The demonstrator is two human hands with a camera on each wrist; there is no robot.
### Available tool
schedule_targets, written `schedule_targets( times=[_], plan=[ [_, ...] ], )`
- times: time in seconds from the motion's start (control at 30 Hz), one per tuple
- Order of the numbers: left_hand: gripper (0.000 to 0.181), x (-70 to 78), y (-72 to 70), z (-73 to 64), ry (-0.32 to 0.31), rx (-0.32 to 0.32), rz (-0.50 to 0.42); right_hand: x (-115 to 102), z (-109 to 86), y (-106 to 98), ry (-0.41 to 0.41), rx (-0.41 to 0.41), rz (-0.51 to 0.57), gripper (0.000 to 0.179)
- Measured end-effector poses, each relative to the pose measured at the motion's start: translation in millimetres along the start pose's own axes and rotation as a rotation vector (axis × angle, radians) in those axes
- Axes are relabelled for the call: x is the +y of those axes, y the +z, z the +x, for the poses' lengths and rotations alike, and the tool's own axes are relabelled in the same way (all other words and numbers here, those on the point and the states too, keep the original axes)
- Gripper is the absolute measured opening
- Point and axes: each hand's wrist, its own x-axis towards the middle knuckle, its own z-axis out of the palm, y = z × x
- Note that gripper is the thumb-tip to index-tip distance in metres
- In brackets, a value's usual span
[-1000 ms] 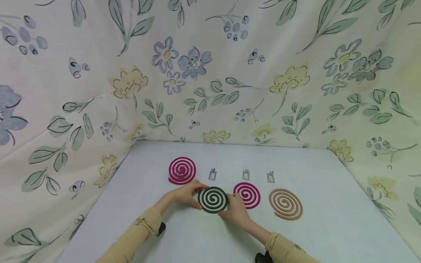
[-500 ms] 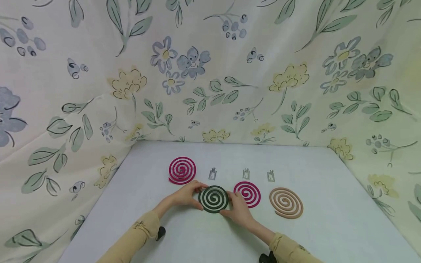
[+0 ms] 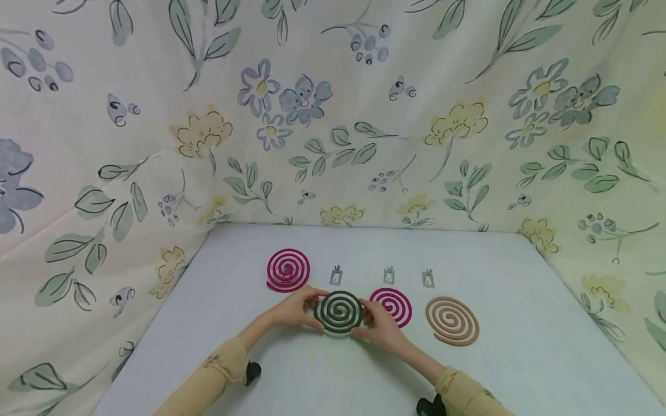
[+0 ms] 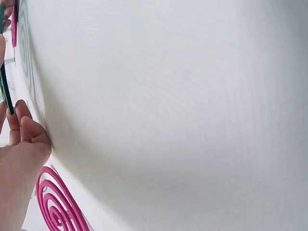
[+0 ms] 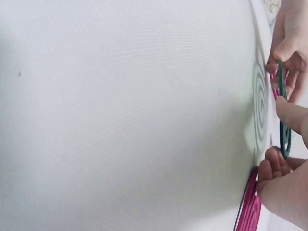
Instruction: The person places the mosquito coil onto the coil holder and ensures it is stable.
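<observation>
Both hands hold a dark green mosquito coil (image 3: 339,312) by its edges. My left hand (image 3: 296,307) pinches the left edge with thumb and fingers, and my right hand (image 3: 384,325) pinches the right edge. The wrist views show the green coil (image 5: 282,115) raised off the white surface, with a faint spiral shadow (image 5: 260,106) below. Just right of it a pink coil (image 3: 398,306) lies partly behind the right hand. A second pink coil (image 3: 288,250) lies behind the left hand, with something grey at its centre.
Several small silver metal stands lie behind the coils, including a left one (image 3: 336,276), a middle one (image 3: 389,275) and a right one (image 3: 428,279). A tan coil (image 3: 452,322) rests at the right of the white table (image 3: 499,277). Floral cloth (image 3: 333,173) hangs behind.
The green coil has risen from near the table and shifted slightly away and right in the head view, both hands moving with it. The other coils and the metal stands stay put.
</observation>
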Motion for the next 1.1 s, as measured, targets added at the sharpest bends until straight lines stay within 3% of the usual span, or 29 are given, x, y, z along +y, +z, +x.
schedule_targets(
  times=[0.2,0.37,0.6,0.7,0.97,1.1],
  plan=[
    [0.073,6.6,-0.6,-2.3,-0.035,0.013,-0.072,-2,-0.2,-8,0.028,-0.008,0.144,0.068],
    [0.074,15.5,-3.4,-0.8,-0.029,0.039,-0.173,-6,-0.1,-15,0.062,-0.009,0.251,0.066],
    [0.076,27.4,-11.1,1.5,-0.038,0.092,-0.283,-9,6.8,-19,0.045,0.054,0.374,0.063],
    [0.078,30.0,-13.1,3.4,-0.039,0.121,-0.316,-14,9.9,-21,0.073,0.079,0.426,0.061],
    [0.078,39.3,-19.4,7.1,-0.069,0.193,-0.290,-30,18.6,-27,0.192,0.130,0.527,0.058],
    [0.079,41.0,-20.5,10.7,-0.079,0.227,-0.325,-35,24.2,-28,0.224,0.154,0.543,0.058]
  ],
)
